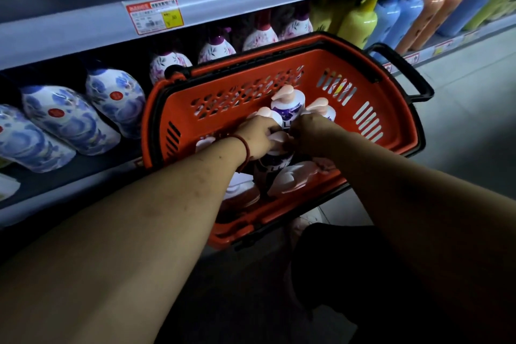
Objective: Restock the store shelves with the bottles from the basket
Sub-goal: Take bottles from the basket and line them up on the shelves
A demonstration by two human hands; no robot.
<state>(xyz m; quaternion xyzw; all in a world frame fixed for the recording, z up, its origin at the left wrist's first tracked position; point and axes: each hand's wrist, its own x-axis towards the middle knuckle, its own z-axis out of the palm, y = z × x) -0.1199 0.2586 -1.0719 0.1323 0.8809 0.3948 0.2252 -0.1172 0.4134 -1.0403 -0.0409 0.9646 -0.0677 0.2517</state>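
A left hand [258,135], with a red cord bracelet [245,146] at its wrist, is seen curled round the pale pink pump head of a bottle [275,165] inside an orange basket [251,75] with a black rim. The bottle stands upright just under the knuckles. Its body is dark purple, with large pale letters that are partly hidden. The right hand [312,134] is held close against the left, its fingers bent downward at the same pump head. What they grip cannot be told, since the fingertips are hidden. Just beyond both hands, upright bottles [289,100] of the same kind are seen, pink pumps above white and purple bodies. Below the right wrist a lying bottle [296,176] is seen on its side. To the left of the left forearm, a shelf [69,179] is lined with blue-flowered bottles [67,120].
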